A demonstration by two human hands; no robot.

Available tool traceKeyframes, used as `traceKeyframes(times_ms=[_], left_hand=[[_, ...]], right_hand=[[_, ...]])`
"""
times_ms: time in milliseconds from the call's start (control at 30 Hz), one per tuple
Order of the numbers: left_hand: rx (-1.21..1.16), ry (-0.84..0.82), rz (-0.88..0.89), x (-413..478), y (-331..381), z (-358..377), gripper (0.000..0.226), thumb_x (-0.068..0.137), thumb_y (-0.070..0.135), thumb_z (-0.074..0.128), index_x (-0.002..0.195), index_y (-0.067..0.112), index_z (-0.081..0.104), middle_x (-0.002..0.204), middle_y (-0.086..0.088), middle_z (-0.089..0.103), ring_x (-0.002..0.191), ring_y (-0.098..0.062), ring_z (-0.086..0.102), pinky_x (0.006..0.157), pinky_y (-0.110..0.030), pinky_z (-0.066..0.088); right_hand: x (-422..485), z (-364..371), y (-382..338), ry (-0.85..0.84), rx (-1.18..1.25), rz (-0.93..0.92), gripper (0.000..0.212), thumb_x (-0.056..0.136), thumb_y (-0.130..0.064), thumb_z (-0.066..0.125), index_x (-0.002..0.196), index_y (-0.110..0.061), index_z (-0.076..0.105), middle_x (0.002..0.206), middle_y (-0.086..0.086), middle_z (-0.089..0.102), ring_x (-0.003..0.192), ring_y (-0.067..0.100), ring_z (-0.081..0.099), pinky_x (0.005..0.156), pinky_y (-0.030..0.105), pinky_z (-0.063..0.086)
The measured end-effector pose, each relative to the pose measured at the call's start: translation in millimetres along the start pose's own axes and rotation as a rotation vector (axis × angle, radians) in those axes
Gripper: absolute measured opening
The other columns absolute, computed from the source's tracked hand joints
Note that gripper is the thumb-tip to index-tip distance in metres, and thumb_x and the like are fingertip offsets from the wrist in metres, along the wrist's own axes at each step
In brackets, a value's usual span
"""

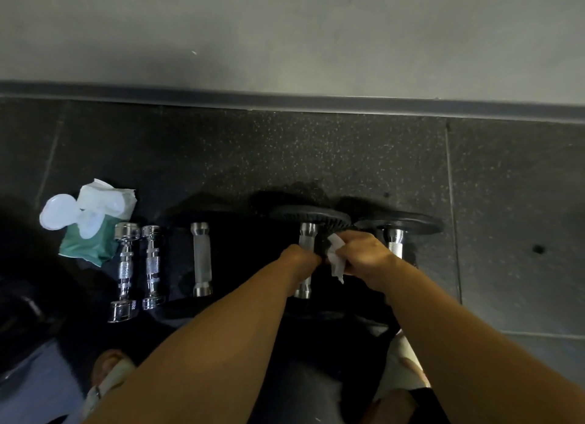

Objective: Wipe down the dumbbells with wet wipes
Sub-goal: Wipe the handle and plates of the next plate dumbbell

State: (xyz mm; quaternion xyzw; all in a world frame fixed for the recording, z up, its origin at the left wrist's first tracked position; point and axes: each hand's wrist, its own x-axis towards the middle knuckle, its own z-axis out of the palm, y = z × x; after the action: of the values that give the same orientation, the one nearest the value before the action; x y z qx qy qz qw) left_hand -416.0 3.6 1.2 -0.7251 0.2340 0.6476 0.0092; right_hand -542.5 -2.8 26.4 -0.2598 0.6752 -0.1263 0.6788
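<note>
Several dumbbells lie in a row on the dark speckled floor. My left hand grips the metal handle of a black-plated dumbbell in the middle. My right hand holds a crumpled white wet wipe against the inner side of that dumbbell's far plate. To the right lies another black-plated dumbbell. On the left lie a dark dumbbell with a silver handle and two small chrome dumbbells.
A green wet wipe pack with its white lid open and used wipes on top lies at the far left. A grey wall with a baseboard runs behind the row. My sandalled feet show at the bottom.
</note>
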Motion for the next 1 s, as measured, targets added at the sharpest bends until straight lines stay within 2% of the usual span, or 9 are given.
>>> traceKeyframes(times_ms=[67, 167, 267, 433, 600, 733, 800, 900, 1000], left_hand=[[0.0, 0.011, -0.026, 4.7, -5.4, 4.3, 0.051, 0.096, 0.016, 0.054, 0.141, -0.003, 0.036, 0.133, -0.02, 0.052, 0.118, -0.032, 0.053, 0.089, -0.034, 0.045], [-0.018, 0.018, -0.044, 7.1, -11.9, 6.1, 0.047, 0.097, 0.015, 0.05, 0.14, -0.001, 0.038, 0.128, -0.019, 0.054, 0.105, -0.028, 0.055, 0.081, -0.033, 0.045], [-0.066, 0.039, -0.028, 5.0, -15.7, 5.1, 0.046, 0.095, 0.014, 0.052, 0.137, -0.001, 0.041, 0.123, -0.02, 0.057, 0.1, -0.029, 0.058, 0.081, -0.035, 0.048], [-0.164, 0.028, -0.02, -6.6, -23.1, -0.6, 0.039, 0.095, 0.011, 0.052, 0.132, 0.0, 0.044, 0.105, -0.015, 0.058, 0.078, -0.018, 0.053, 0.073, -0.03, 0.046], [-0.254, 0.031, 0.03, -32.8, -33.3, -18.6, 0.036, 0.095, 0.011, 0.053, 0.128, 0.0, 0.046, 0.101, -0.012, 0.056, 0.077, -0.015, 0.053, 0.069, -0.027, 0.047], [-0.279, 0.065, 0.095, -65.2, -37.1, -40.1, 0.033, 0.093, 0.008, 0.052, 0.125, -0.003, 0.05, 0.086, -0.009, 0.056, 0.073, -0.015, 0.053, 0.061, -0.025, 0.044], [-0.275, 0.071, 0.136, -85.0, -39.8, -53.1, 0.029, 0.092, 0.006, 0.053, 0.12, -0.002, 0.053, 0.085, -0.009, 0.056, 0.073, -0.015, 0.054, 0.062, -0.024, 0.045], [-0.272, 0.082, 0.209, -116.8, -44.7, -73.3, 0.024, 0.091, 0.007, 0.054, 0.114, 0.0, 0.055, 0.085, -0.009, 0.058, 0.075, -0.016, 0.057, 0.067, -0.027, 0.048], [-0.277, 0.12, 0.259, -149.4, -49.7, -94.7, 0.021, 0.091, 0.01, 0.056, 0.112, 0.004, 0.057, 0.093, -0.012, 0.064, 0.083, -0.021, 0.062, 0.08, -0.038, 0.052]], right_hand=[[1.5, -3.8, 1.3, -0.003, 0.025, -0.009, 0.022, 0.089, 0.007, 0.045, 0.073, -0.003, 0.057, 0.062, 0.014, 0.055, 0.058, 0.026, 0.052, 0.06, 0.033, 0.044], [2.9, -7.2, -0.1, -0.026, 0.004, -0.024, 0.026, 0.09, 0.006, 0.043, 0.068, -0.001, 0.054, 0.062, 0.013, 0.053, 0.058, 0.027, 0.05, 0.059, 0.033, 0.042], [2.5, -6.7, -4.1, -0.024, 0.005, -0.021, 0.016, 0.09, 0.005, 0.044, 0.084, 0.003, 0.058, 0.07, 0.015, 0.056, 0.064, 0.028, 0.052, 0.062, 0.035, 0.044], [-2.2, -0.7, -9.2, -0.037, -0.011, -0.01, 0.016, 0.089, 0.007, 0.046, 0.094, 0.001, 0.06, 0.078, 0.016, 0.06, 0.072, 0.026, 0.058, 0.064, 0.035, 0.048], [-24.8, 7.9, -24.6, -0.037, -0.022, -0.029, 0.013, 0.089, 0.006, 0.05, 0.098, 0.003, 0.059, 0.078, 0.014, 0.063, 0.069, 0.021, 0.061, 0.059, 0.03, 0.049], [-54.0, 18.6, -37.3, -0.067, -0.045, -0.073, 0.015, 0.088, 0.006, 0.05, 0.1, 0.007, 0.059, 0.076, 0.015, 0.062, 0.067, 0.023, 0.06, 0.059, 0.03, 0.048], [-72.3, 29.1, -41.6, -0.062, 0.016, -0.094, 0.017, 0.089, 0.005, 0.052, 0.103, 0.006, 0.06, 0.077, 0.015, 0.063, 0.072, 0.024, 0.061, 0.062, 0.031, 0.049], [-104.4, 48.5, -48.5, -0.08, 0.129, -0.108, 0.01, 0.09, -0.003, 0.057, 0.097, 0.001, 0.063, 0.084, 0.019, 0.064, 0.075, 0.023, 0.061, 0.063, 0.027, 0.05], [-134.2, 66.2, -57.6, -0.105, 0.179, -0.145, 0.02, 0.089, -0.014, 0.062, 0.105, -0.002, 0.064, 0.081, 0.012, 0.066, 0.067, 0.019, 0.06, 0.054, 0.023, 0.044]])
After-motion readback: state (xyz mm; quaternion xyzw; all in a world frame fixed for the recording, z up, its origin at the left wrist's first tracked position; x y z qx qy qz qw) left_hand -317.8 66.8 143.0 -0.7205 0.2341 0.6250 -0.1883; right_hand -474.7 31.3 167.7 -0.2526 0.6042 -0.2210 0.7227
